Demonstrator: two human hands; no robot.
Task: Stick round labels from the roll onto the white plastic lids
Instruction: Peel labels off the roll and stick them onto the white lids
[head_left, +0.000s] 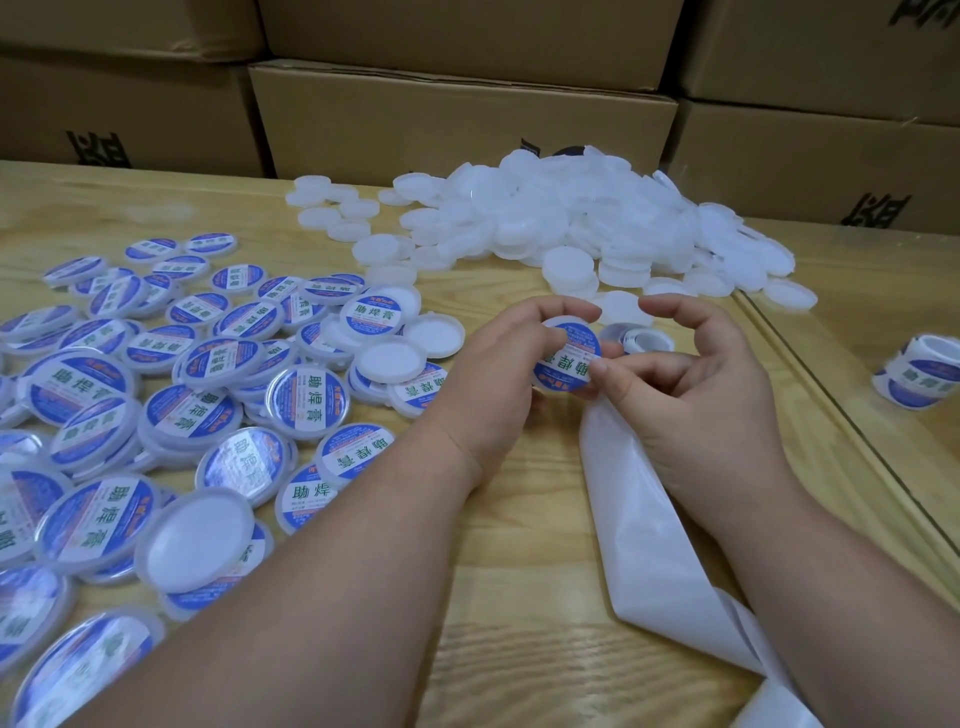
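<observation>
Wooden counter (519, 597), cardboard boxes (457, 124) behind; labelled lids (171, 374) piled left; both hands' fingers (613, 371) seemingly pinch one lid (566, 358).

Soft, even overhead light, bright enough throughout. Glare whitens the labelled lids (119, 415) toward 8 o'clock. Faint shadows sit under the forearms. Edges bow with wide-angle stretch, and the cardboard boxes (457, 119) at 12 o'clock look slightly soft.
</observation>
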